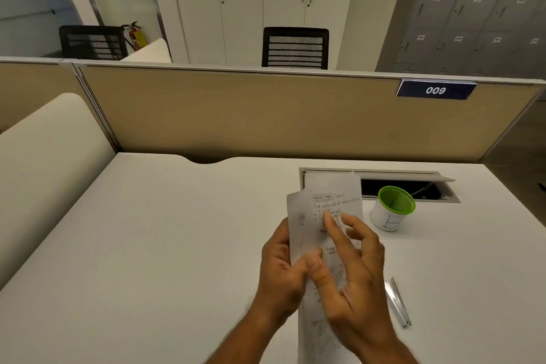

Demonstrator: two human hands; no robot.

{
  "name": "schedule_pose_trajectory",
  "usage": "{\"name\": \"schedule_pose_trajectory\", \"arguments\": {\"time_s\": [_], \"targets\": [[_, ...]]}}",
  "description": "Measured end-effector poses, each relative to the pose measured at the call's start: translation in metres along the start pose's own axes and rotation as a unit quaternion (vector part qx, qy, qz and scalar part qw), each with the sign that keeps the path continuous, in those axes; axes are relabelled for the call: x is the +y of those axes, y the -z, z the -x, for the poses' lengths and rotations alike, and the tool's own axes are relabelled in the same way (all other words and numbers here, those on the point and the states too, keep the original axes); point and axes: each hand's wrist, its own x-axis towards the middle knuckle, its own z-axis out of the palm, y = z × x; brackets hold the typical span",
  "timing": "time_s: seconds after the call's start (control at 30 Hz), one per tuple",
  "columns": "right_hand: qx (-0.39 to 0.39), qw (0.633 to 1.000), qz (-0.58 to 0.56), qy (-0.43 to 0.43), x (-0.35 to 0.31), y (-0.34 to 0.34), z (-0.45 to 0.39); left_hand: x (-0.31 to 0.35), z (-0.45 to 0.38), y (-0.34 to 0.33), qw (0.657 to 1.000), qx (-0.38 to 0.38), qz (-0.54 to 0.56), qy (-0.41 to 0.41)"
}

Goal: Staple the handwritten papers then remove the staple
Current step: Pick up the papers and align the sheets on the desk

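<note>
Above the desk (pixel 147 245), left hand (pixel 280 272) grips handwritten papers (pixel 328 207), long axis pointing away; right hand (pixel 354 269) spread.

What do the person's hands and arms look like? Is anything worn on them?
Both are bare. The left hand and right hand show no gloves, rings or watch, and no sleeve covers either forearm as far as the picture reaches. The fingers are somewhat blurred, so small marks cannot be told.

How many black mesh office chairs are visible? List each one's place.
2. One black mesh office chair stands far left behind the partition; another stands centre, before the white cupboards. Others may be hidden.
</note>
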Motion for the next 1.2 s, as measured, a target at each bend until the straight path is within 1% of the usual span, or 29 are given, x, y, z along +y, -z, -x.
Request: {"name": "schedule_pose_trajectory", "arguments": {"time_s": [0.1,0.2,0.27,0.33,0.4,0.47,0.5,0.53,0.57,0.6,0.63,0.67,0.73,0.8,0.87,0.93,1.03,1.13,1.2], "targets": [[-0.018,0.996,-0.081,-0.039,-0.008,0.005,-0.006,0.003,0.002,-0.005,0.991,-0.038,-0.114,-0.055],[-0.047,0.979,-0.191,-0.063,-0.009,0.013,-0.012,0.004,0.002,-0.006,0.960,-0.115,-0.222,-0.130],[-0.072,0.957,-0.268,-0.080,-0.006,0.020,-0.020,0.006,0.003,-0.004,0.946,-0.146,-0.258,-0.133],[-0.099,0.948,-0.285,-0.100,-0.003,0.031,-0.030,0.009,0.004,-0.001,0.944,-0.153,-0.268,-0.120],[-0.136,0.943,-0.281,-0.115,0.002,0.042,-0.040,0.017,0.002,0.003,0.952,-0.126,-0.253,-0.120],[-0.178,0.934,-0.279,-0.130,0.006,0.054,-0.049,0.028,-0.005,0.006,0.951,-0.047,-0.269,-0.144],[-0.201,0.927,-0.283,-0.139,0.008,0.060,-0.053,0.034,-0.011,0.009,0.938,0.001,-0.304,-0.165],[-0.226,0.919,-0.287,-0.147,0.010,0.065,-0.056,0.039,-0.017,0.012,0.917,0.041,-0.354,-0.179],[-0.252,0.912,-0.286,-0.153,0.013,0.069,-0.060,0.046,-0.023,0.016,0.894,0.064,-0.407,-0.174],[-0.276,0.905,-0.283,-0.156,0.016,0.072,-0.063,0.053,-0.029,0.021,0.877,0.061,-0.454,-0.143],[-0.299,0.897,-0.284,-0.159,0.019,0.075,-0.066,0.059,-0.035,0.026,0.869,0.034,-0.485,-0.090],[-0.317,0.887,-0.293,-0.165,0.023,0.076,-0.069,0.063,-0.041,0.030,0.870,-0.006,-0.492,-0.025],[-0.340,0.863,-0.321,-0.192,0.032,0.075,-0.075,0.065,-0.050,0.036,0.892,-0.076,-0.438,0.084],[-0.354,0.844,-0.336,-0.223,0.045,0.069,-0.079,0.058,-0.054,0.042,0.912,-0.081,-0.379,0.134],[-0.355,0.841,-0.322,-0.251,0.063,0.059,-0.079,0.043,-0.054,0.049,0.915,-0.064,-0.363,0.164],[-0.330,0.863,-0.268,-0.272,0.084,0.048,-0.075,0.020,-0.052,0.058,0.908,-0.042,-0.371,0.190],[-0.244,0.915,-0.142,-0.288,0.123,0.039,-0.066,-0.023,-0.043,0.075,0.891,0.002,-0.386,0.239],[-0.145,0.938,-0.050,-0.311,0.163,0.043,-0.057,-0.060,-0.030,0.093,0.864,0.031,-0.423,0.271],[-0.108,0.941,0.061,-0.316,0.187,0.051,-0.053,-0.077,-0.023,0.103,0.846,0.039,-0.448,0.286]]}}
